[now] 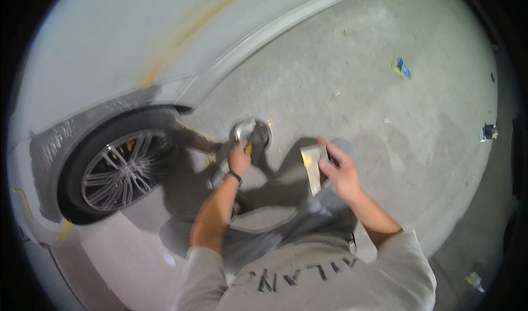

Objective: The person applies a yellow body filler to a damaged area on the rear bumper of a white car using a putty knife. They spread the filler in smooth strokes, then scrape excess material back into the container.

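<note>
My left hand (240, 160) is closed on what looks like a putty knife (249, 149), yellow near my fingers. It reaches over a round open can (269, 136) with a shiny rim that stands on the floor. The can's dark inside is partly hidden by the tool and blur. In my right hand (343, 174) is a flat beige board (311, 169), pinched along its right edge and tilted above my leg. A yellow smear lies on its upper part.
On the left stands a white car (110, 47) with a yellow-orange streak on its panel. Its wheel (124, 170) has silver spokes, and plastic film (60, 137) covers the arch. A blue and yellow wrapper (404, 68) and other litter (487, 132) lie on the concrete floor (352, 52).
</note>
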### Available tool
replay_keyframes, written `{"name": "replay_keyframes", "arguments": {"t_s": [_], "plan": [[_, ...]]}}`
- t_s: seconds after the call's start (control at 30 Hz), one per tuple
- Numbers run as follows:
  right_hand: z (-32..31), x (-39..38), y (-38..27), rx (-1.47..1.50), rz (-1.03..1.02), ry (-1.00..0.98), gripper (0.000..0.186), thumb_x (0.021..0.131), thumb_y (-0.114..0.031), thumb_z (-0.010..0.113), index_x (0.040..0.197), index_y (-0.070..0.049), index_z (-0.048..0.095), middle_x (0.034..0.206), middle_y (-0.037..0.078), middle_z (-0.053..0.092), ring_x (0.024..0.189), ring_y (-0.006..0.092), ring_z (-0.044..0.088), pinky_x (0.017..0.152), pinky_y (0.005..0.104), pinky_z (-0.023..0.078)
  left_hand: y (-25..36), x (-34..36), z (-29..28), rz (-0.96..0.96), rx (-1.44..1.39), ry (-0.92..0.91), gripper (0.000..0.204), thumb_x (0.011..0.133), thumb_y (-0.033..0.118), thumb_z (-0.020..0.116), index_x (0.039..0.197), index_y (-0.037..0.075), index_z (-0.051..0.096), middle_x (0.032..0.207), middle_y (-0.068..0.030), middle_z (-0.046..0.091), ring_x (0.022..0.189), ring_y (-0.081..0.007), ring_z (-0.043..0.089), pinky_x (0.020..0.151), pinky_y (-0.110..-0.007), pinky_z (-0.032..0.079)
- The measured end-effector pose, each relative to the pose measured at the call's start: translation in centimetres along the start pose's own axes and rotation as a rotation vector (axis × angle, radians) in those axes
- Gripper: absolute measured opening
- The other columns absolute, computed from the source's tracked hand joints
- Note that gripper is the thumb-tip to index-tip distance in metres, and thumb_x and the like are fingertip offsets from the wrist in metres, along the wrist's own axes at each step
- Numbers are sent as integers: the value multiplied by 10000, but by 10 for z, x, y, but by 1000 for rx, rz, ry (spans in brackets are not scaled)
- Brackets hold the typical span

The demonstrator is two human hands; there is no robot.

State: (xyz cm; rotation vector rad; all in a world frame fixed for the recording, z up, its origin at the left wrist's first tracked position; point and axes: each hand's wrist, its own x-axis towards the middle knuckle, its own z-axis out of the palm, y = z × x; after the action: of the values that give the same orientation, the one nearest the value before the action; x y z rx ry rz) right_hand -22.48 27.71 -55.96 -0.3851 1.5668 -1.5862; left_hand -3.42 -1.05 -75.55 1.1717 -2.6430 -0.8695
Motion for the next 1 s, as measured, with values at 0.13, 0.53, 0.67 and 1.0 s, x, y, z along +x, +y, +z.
{"name": "replay_keyframes", "arguments": {"t_s": [0.13, 0.53, 0.67, 1.0], "plan": [[13, -1, 9, 179, 84, -4, 574, 979, 40, 627, 1537, -6, 500, 1292, 15, 650, 1093, 84, 591, 1000, 258, 465, -22, -14, 21, -49, 277, 57, 436, 941, 226, 694, 1357, 106, 645, 1263, -147, 674, 1219, -398, 601, 985, -509, 519], [5, 28, 17, 651, 127, -169, 332, 1001, -39, 667, 1324, 28, 630, 1178, 101, 714, 1039, 187, 698, 945, 360, 569, 175, 102, -368, 540, 612, 833, 735, 828, 139, 669, 1533, 88, 466, 1589, -227, 374, 1464, -421, 339, 1233, -562, 216], [3, 25, 0, 775, 126, -231, 302, 1060, -79, 569, 1334, 47, 580, 1229, 162, 689, 1081, 274, 717, 957, 474, 601, 241, 99, -600, 545, 1036, 1253, 411, 999, 250, 621, 1363, 67, 575, 1403, -159, 581, 1294, -387, 520, 1068, -519, 401], [-18, 26, -61, 734, -17, -189, 273, 1024, -102, 650, 1259, 33, 623, 1103, 119, 718, 981, 204, 724, 856, 391, 617, 245, 120, -659, 206, 1188, 682, 319, 1020, 278, 564, 1145, -9, 627, 1033, -260, 711, 980, -493, 655, 860, -585, 521]]}}
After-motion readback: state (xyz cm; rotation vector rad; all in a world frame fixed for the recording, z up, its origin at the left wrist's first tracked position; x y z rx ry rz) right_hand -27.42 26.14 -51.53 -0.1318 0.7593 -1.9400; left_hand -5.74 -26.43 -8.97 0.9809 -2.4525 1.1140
